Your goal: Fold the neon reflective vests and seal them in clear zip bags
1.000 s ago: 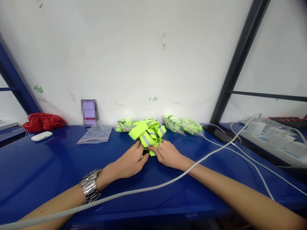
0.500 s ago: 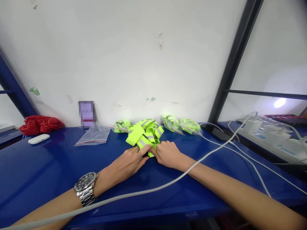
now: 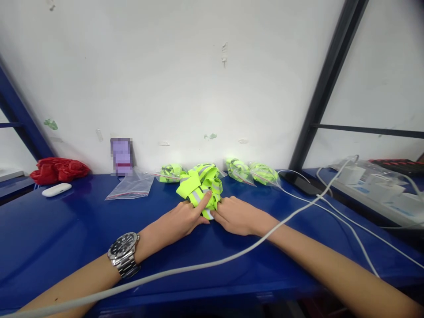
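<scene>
Between my hands, just above or on the blue tabletop, is a crumpled bundle of fluorescent yellow reflective straps (image 3: 195,187) with silver-grey stripes. My left hand (image 3: 185,216), a metal watch on its wrist, grips the bundle's lower left, one digit stretched across the front of the straps. My right hand (image 3: 240,216) is closed on the lower right edge, its fingers curled in and partly hidden. Behind the bundle lie similar yellow strap bundles in clear bags (image 3: 236,170). To the left is a flat clear zip bag (image 3: 130,187) with a red seal line.
A white cable (image 3: 212,264) crosses in front of my forearms. On the blue table (image 3: 79,234) are a white earbud case (image 3: 57,190), a red bag (image 3: 59,170) and a phone (image 3: 122,157) leaning on the wall. Chargers on a power strip (image 3: 377,190) sit at right.
The straps are gathered into a tighter bundle, and the loose loops on its right have been drawn in. My left hand's front digit has moved up across the straps. The view has shifted slightly.
</scene>
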The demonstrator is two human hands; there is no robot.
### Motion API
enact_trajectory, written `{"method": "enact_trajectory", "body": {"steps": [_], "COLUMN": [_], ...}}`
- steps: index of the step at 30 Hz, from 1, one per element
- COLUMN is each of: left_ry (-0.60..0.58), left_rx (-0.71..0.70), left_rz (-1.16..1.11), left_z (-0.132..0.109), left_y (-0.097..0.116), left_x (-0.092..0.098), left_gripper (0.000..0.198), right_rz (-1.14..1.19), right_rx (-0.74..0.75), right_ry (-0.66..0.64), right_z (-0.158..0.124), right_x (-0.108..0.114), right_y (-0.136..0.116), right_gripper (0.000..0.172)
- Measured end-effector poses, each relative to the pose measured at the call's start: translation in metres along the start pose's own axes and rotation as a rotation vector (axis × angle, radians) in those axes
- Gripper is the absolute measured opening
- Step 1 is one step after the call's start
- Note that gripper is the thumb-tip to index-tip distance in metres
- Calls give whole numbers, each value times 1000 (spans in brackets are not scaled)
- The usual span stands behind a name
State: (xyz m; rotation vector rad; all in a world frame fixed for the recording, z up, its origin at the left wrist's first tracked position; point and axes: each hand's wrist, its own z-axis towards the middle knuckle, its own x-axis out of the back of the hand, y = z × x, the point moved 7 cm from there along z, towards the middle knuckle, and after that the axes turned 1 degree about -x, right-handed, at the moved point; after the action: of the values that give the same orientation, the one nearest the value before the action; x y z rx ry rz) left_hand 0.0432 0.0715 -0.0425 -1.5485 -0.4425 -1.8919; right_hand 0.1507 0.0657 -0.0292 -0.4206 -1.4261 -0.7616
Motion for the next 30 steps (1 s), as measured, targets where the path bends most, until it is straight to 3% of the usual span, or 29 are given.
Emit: {"method": "enact_trajectory", "body": {"steps": [5,10,17,22,30], "left_ry": [15,55,-23,-58,-103], "left_rx": [45,56,51,49,71], "left_rz": [-14,-11,-63,-82,-152], "left_z": [-7,-9,-13,-11,-9], "left_y": [-4,-5,-4,-7,-9], "left_x": [-2,0,1,2,-2], "left_gripper": [63,69,70,65,60], "right_rz": [130,74,-109,-136,-149], "right_rx": [-111,-13,-22,28,1], "right_ry": [86,99,42,24,-28], "right_z": [1,-2,-2,7,17], "right_x": [-4,-1,4,0,-6], "right_y": [14,1,-10,-7,5], "right_gripper": [33,37,43,58,26]}}
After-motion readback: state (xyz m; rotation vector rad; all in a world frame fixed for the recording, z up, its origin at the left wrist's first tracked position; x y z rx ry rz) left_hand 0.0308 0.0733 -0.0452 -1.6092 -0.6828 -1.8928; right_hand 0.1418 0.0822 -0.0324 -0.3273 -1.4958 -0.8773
